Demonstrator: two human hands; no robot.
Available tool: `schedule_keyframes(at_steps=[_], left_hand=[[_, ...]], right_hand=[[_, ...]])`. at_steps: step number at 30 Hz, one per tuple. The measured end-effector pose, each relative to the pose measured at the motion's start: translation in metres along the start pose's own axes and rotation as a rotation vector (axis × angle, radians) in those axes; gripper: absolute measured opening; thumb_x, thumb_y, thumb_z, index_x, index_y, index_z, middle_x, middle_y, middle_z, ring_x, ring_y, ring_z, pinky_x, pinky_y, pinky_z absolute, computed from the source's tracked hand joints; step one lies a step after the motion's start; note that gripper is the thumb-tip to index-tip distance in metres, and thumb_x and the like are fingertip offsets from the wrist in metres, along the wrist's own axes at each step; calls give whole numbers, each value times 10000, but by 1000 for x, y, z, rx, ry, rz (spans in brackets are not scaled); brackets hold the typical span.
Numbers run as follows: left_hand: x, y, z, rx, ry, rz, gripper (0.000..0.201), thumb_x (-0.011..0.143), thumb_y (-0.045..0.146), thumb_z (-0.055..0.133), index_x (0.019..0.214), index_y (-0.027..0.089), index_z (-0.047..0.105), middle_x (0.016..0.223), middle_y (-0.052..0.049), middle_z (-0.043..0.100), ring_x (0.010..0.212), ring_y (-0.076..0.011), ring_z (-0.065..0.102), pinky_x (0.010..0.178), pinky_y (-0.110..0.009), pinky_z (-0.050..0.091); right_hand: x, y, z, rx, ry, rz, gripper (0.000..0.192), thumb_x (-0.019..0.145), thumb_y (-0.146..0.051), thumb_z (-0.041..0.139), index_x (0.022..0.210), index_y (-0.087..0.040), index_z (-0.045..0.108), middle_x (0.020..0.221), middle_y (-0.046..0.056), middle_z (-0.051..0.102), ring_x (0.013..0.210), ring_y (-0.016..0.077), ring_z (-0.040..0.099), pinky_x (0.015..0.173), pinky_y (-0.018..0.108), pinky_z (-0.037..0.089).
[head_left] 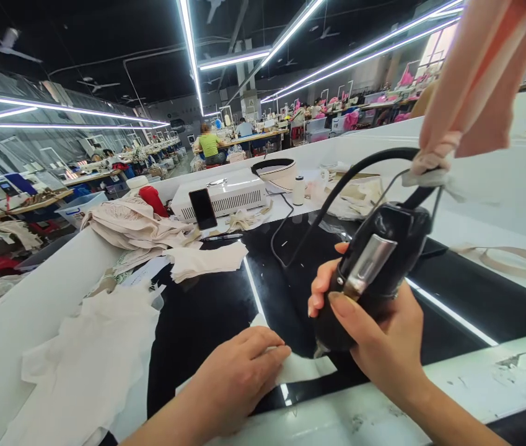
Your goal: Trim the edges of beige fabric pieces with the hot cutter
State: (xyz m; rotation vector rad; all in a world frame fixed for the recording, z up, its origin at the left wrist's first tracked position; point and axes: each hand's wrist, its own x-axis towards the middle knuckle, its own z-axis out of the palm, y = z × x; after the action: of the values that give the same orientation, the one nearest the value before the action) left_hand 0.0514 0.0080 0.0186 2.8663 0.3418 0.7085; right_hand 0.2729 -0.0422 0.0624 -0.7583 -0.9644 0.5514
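Observation:
My right hand (383,341) is wrapped around a black corded hand tool (378,248) with a shiny metal plate on its side, the thumb pressing at the lower end of that plate. The tool tilts, its lower end just above a small white fabric piece (306,367) on the glossy black tabletop (207,322). My left hand (244,371) has its fingers closed together on that fabric piece, hiding much of it. A knotted pink cloth strip (462,93) hangs from above and ties to the tool's upper end. A thick black cable loops away from the tool.
White fabric pieces (86,353) pile on the left, with beige cloth (137,220) behind. Further back are a white vented box (220,195), a phone (202,209), a small white bottle (298,190) and a beige strap loop (513,263). Low white walls border the table.

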Motion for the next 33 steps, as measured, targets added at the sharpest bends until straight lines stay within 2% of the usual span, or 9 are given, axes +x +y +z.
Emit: schedule_keyframes(at_steps=[7,16,23,33], left_hand=[[2,15,19,-13,-4,-36,219,1208,186,491,1269,172,701,1050,-69,754,921,-226,728,843,-318,665],[-6,14,17,8,6,-49,236,1213,194,489,1333,186,692,1099,-67,758,979,-218,738,846,-289,665],[-4,17,17,30,32,-33,230,1187,136,499,1296,176,697,1082,-68,753,949,-210,735,852,-272,663],[-6,17,15,38,17,-67,289,1130,74,506,1279,198,721,1145,-103,734,962,-223,710,873,-323,659]], right_hand=[[-6,-4,-3,-30,28,-26,336,879,-435,980,1072,-314,734,828,-28,766,565,170,695,504,286,640],[-5,-4,1,-6,26,-10,287,883,-395,960,1045,-309,739,839,-23,773,595,167,703,528,274,650],[-3,2,15,12,-2,-18,227,888,-268,887,994,-292,688,831,-38,751,602,154,691,568,275,642],[-1,1,22,-7,-9,8,226,884,-210,833,1003,-286,657,816,-45,746,576,136,686,564,263,633]])
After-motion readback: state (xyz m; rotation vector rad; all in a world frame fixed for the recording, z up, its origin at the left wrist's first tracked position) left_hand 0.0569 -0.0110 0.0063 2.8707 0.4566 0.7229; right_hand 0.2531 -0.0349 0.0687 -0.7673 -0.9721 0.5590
